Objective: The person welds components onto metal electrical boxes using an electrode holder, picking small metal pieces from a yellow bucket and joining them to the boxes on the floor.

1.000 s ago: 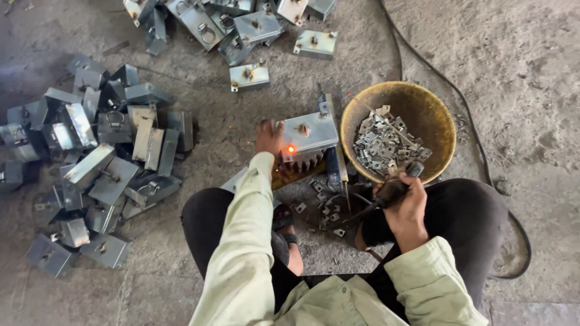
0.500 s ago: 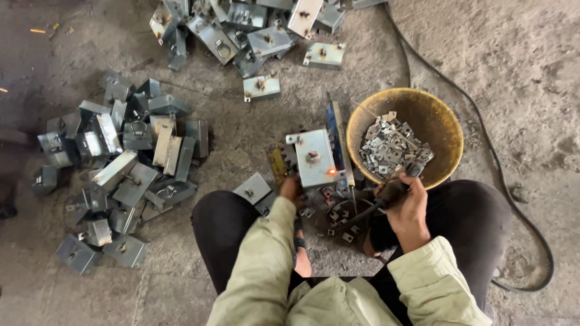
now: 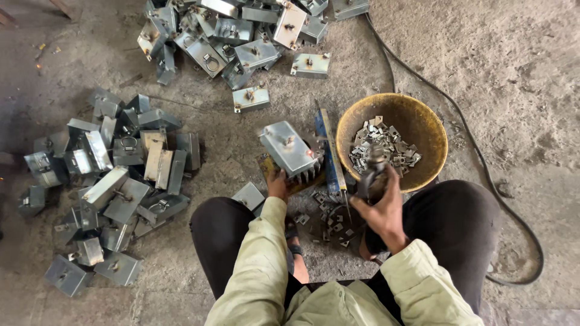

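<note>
1. Compared with half a second earlier, the grey metal box (image 3: 288, 148) has been raised and tilted; it was lying flatter on the toothed work block (image 3: 300, 177) before, and the orange spark seen beside it is no longer visible.
2. The left hand (image 3: 277, 183) is closed on the lower edge of the metal box, which stands directly above and ahead of that hand, one corner resting on the block.
3. The right hand (image 3: 382, 208) has been lifted since the earlier picture and is clamped around a dark tool handle (image 3: 371, 175), now held nearly upright, just beyond the fingers.
4. A blue flat bar (image 3: 329, 151) lies on the floor between the two hands, just right of the box.
5. A yellow bowl (image 3: 423, 118) holding small metal clips is found immediately ahead of the right hand.
6. Loose clips (image 3: 332, 217) are scattered on the floor between the knees, below both hands.
7. A pile of similar boxes (image 3: 115, 181) lies well to the left of the left hand; a second pile (image 3: 241, 36) lies far ahead of it.
</note>
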